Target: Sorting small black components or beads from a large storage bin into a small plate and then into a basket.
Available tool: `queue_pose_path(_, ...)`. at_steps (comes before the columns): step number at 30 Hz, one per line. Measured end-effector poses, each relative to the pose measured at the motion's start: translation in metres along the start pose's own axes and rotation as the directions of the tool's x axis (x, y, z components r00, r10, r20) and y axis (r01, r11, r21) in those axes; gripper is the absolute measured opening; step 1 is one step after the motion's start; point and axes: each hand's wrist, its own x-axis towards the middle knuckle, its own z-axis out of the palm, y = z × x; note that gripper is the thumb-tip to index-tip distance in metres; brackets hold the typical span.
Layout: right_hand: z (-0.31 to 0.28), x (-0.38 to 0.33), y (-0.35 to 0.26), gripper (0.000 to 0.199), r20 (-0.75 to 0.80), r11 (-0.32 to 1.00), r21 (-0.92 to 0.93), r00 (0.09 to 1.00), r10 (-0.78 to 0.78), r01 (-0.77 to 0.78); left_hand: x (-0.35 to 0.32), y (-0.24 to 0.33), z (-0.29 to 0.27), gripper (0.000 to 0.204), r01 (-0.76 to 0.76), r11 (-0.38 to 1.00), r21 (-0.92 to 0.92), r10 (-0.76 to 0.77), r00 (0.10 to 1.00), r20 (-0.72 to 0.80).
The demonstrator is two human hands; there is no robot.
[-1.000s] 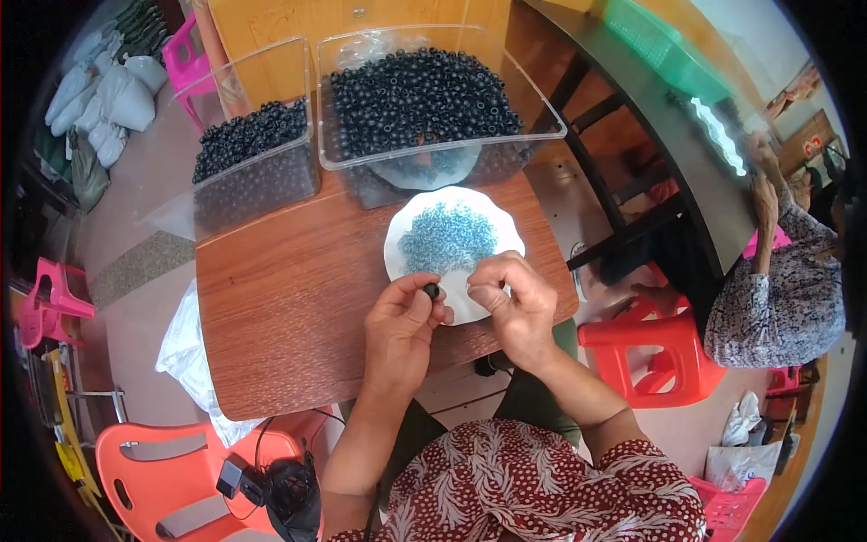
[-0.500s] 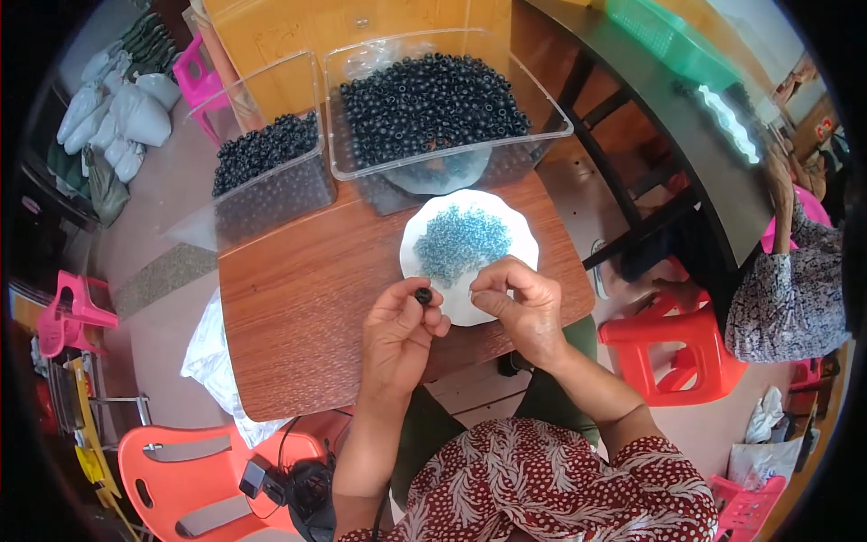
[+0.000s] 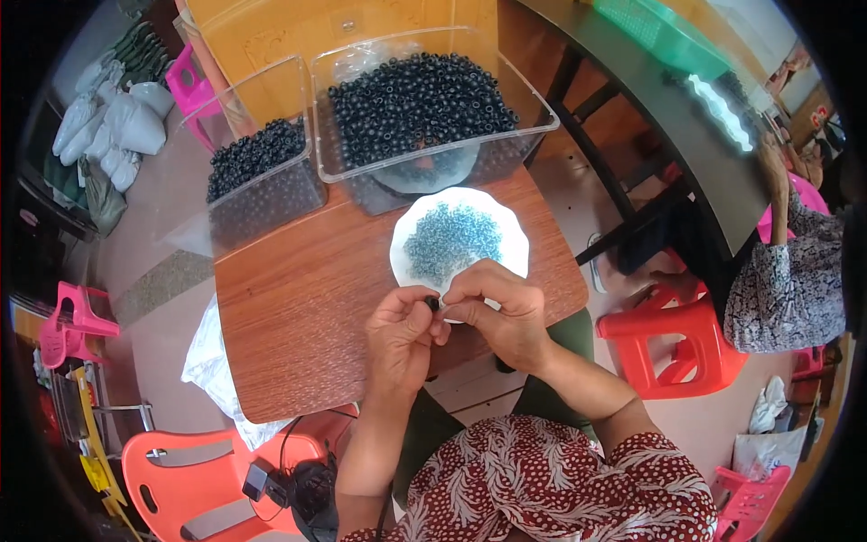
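A white plate (image 3: 515,257) of tiny blue beads (image 3: 452,237) sits on the brown table (image 3: 298,334). At the plate's near edge, the left hand (image 3: 400,341) pinches one black bead (image 3: 432,303) between thumb and fingers. The right hand (image 3: 508,312) meets it there, thumb and forefinger drawn together at the bead — whether they grip anything, I cannot tell. Just beyond the plate stands a large clear bin (image 3: 542,129) of black beads — a smaller clear bin (image 3: 271,203) stands beyond and left of the plate.
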Motion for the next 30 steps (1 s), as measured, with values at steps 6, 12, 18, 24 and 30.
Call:
queue_pose_path(6, -0.001, 0.001, 0.004, 0.013, 0.023, 0.999, 0.026, 0.999, 0.023, -0.024, 0.005, 0.0, 0.003, 0.021, -0.091, 0.985, 0.147, 0.088, 0.996, 0.03)
queue_pose_path(12, -0.004, 0.009, -0.006, 0.012, 0.113, 0.903, 0.244, 0.935, 0.336, -0.354, 0.003, -0.001, 0.001, 0.023, -0.146, 0.952, 0.269, 0.137, 0.989, 0.053)
queue_pose_path(18, -0.012, 0.02, 0.002, 0.014, 0.263, 0.739, 0.361, 0.823, 0.504, -0.568, 0.009, 0.003, 0.003, 0.023, -0.034, 0.981, 0.19, 0.011, 0.993, 0.122)
queue_pose_path(24, -0.007, 0.034, 0.001, 0.009, 0.217, 0.83, 0.124, 0.831, 0.512, -0.544, 0.022, 0.017, -0.001, 0.019, -0.005, 0.987, 0.159, -0.018, 0.989, 0.145)
queue_pose_path(30, -0.024, 0.092, -0.027, 0.006, 0.063, 0.99, -0.096, 0.992, 0.106, -0.099, 0.05, 0.037, -0.004, 0.019, 0.031, 0.999, -0.037, -0.026, 0.99, 0.139)
